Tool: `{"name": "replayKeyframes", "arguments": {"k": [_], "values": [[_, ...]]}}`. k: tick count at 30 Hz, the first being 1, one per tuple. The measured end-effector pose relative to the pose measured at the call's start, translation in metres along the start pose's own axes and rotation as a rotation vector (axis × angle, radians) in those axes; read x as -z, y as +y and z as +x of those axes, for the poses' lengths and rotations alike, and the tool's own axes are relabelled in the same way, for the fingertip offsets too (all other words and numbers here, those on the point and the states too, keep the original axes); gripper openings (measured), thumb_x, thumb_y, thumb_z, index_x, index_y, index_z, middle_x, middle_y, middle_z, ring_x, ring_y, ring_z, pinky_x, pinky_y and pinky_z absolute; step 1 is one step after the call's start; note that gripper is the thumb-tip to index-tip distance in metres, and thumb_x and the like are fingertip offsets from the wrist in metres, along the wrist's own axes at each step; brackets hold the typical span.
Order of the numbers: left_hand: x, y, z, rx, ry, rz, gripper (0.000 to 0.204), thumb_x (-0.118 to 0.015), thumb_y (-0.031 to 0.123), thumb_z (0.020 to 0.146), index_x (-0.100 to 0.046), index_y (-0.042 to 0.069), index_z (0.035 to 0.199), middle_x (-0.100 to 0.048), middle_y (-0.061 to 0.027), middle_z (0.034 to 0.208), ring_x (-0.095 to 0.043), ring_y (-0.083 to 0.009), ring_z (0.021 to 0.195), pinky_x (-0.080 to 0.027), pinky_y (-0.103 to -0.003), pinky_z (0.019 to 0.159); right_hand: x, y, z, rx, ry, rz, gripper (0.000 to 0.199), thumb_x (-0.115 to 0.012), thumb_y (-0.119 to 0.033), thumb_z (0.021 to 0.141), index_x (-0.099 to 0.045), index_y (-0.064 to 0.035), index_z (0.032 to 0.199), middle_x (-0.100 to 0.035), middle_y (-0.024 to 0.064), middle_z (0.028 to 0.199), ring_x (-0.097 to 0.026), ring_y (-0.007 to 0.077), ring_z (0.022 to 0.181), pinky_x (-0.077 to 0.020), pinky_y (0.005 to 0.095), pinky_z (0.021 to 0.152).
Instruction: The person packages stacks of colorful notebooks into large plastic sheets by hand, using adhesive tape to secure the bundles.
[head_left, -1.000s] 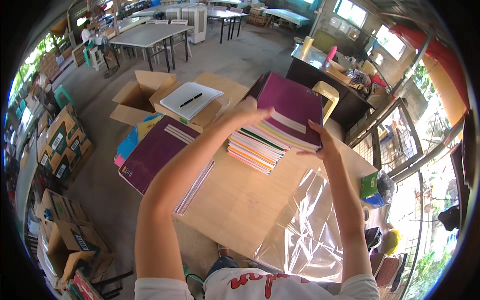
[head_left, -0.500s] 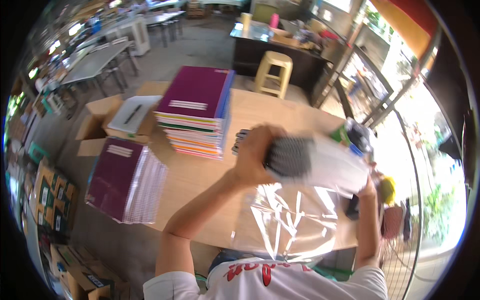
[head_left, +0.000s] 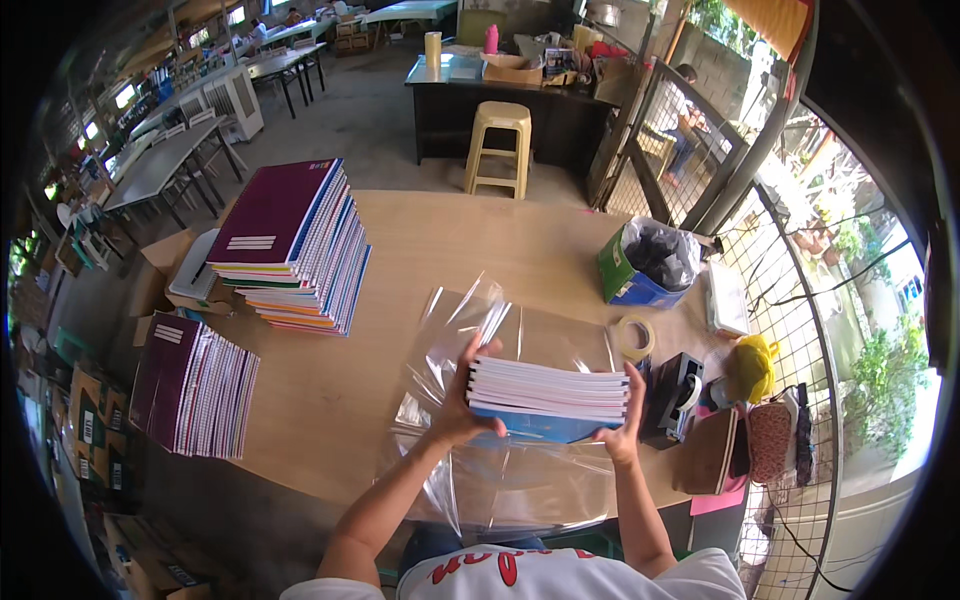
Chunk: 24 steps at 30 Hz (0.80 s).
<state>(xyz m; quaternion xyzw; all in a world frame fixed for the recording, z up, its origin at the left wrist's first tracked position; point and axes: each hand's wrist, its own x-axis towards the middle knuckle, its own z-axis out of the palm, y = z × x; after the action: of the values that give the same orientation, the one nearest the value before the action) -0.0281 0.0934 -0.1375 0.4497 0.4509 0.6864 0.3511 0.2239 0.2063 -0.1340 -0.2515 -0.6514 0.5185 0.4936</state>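
Observation:
A small stack of spiral notebooks (head_left: 548, 398), white page edges facing me and a blue cover underneath, is held between both hands just above a clear plastic sheet (head_left: 500, 470) spread on the wooden table (head_left: 460, 250). My left hand (head_left: 462, 395) grips the stack's left, spiral-bound end. My right hand (head_left: 625, 415) presses against its right end. A tall pile of notebooks with a purple cover on top (head_left: 295, 240) stands to the far left.
Another purple-covered notebook pile (head_left: 195, 385) sits at the table's left edge. A tape roll (head_left: 634, 336), a black tape dispenser (head_left: 675, 395), and a blue-green box holding a black bag (head_left: 645, 265) lie to the right. A yellow stool (head_left: 498, 145) stands beyond the table.
My hands took a batch of notebooks off the tall pile, carried it right and toward me, and now hold it level over the plastic sheet. The view swung right.

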Motion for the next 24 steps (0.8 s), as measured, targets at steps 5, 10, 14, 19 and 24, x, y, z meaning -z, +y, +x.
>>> {"name": "replayKeyframes", "arguments": {"k": [5, 10, 14, 19, 24], "values": [[0.014, -0.011, 0.001, -0.245, 0.010, 0.425, 0.138, -0.091, 0.061, 0.039, -0.031, 0.004, 0.149, -0.048, -0.0117, 0.135, -0.043, -0.0242, 0.129, -0.036, -0.040, 0.108, -0.010, 0.008, -0.003, 0.002, 0.065, 0.087, 0.131, -0.091, -0.064, 0.043, -0.037, 0.0041, 0.141, -0.051, 0.0141, 0.133, -0.050, 0.0253, 0.122, -0.0395, 0.0393, 0.104], [-0.004, 0.000, 0.003, 0.016, 0.019, 0.081, 0.100, -0.094, 0.055, 0.041, -0.051, 0.007, 0.118, -0.057, -0.0051, 0.115, -0.055, -0.0174, 0.108, -0.045, -0.034, 0.093, 0.003, 0.037, -0.015, -0.156, 0.159, 0.010, 0.129, -0.097, -0.051, 0.046, -0.034, 0.0055, 0.143, -0.054, 0.0131, 0.126, -0.055, 0.0232, 0.114, -0.0434, 0.0361, 0.099], [-0.019, 0.013, 0.005, -0.156, 0.118, 0.078, 0.104, -0.088, 0.061, 0.040, -0.051, 0.005, 0.118, -0.060, -0.0070, 0.118, -0.057, -0.0198, 0.111, -0.046, -0.036, 0.095, 0.001, 0.024, -0.003, -0.066, 0.161, 0.059, 0.130, -0.096, -0.052, 0.046, -0.033, 0.0055, 0.144, -0.055, 0.0112, 0.127, -0.054, 0.0216, 0.116, -0.0429, 0.0356, 0.101], [0.023, -0.060, -0.020, -0.100, -0.020, 0.327, 0.109, -0.086, 0.064, 0.040, -0.050, 0.003, 0.123, -0.062, -0.0084, 0.118, -0.060, -0.0227, 0.110, -0.048, -0.038, 0.094, -0.004, 0.060, -0.027, -0.059, 0.135, 0.077, 0.132, -0.091, -0.064, 0.042, -0.038, 0.0038, 0.142, -0.055, 0.0100, 0.128, -0.052, 0.0213, 0.118, -0.0411, 0.0368, 0.103], [0.001, -0.035, -0.022, -0.050, -0.005, 0.429, 0.105, -0.086, 0.067, 0.048, -0.051, 0.000, 0.122, -0.067, -0.0121, 0.104, -0.066, -0.0255, 0.098, -0.052, -0.038, 0.085, 0.017, 0.084, -0.048, -0.246, 0.335, -0.222, 0.092, -0.082, -0.057, 0.067, -0.052, 0.0051, 0.128, -0.062, 0.0100, 0.116, -0.058, 0.0199, 0.105, -0.0490, 0.0363, 0.089]]}}
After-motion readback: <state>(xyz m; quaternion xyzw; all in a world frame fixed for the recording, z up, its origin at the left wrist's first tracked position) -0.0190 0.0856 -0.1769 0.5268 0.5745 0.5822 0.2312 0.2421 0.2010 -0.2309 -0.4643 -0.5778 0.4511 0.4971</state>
